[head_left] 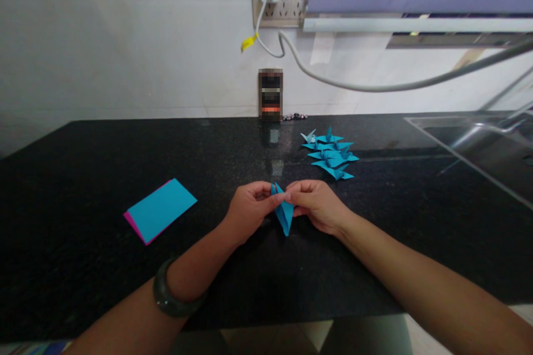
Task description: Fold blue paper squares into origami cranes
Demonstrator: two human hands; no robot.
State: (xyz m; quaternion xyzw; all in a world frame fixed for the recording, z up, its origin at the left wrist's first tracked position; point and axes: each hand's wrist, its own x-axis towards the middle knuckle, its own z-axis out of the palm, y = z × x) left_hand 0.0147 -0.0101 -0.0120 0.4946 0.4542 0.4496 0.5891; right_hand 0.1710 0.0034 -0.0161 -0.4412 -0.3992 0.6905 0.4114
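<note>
Between my two hands is a folded piece of blue origami paper (285, 218), its long point hanging down toward me and two narrow tips sticking up at the top. My left hand (249, 208) pinches it from the left, thumb on the front. From the right, my right hand (316, 203) grips its upper edge with thumb and fingertips, the two thumbs nearly meeting. Some fingers are hidden behind the paper. Beyond my right hand lies a cluster of several folded blue paper cranes (331, 156), with one paler crane (308, 137) at its far left.
A stack of blue and pink paper sheets (162, 211) lies on the black countertop (75, 177) at left. A metal sink (474, 150) is set in at right. Against the wall stands a blurred-out phone-like object (270, 94), beside a beaded strap (295, 116). A white cable (358, 87) runs from the wall socket (287, 6).
</note>
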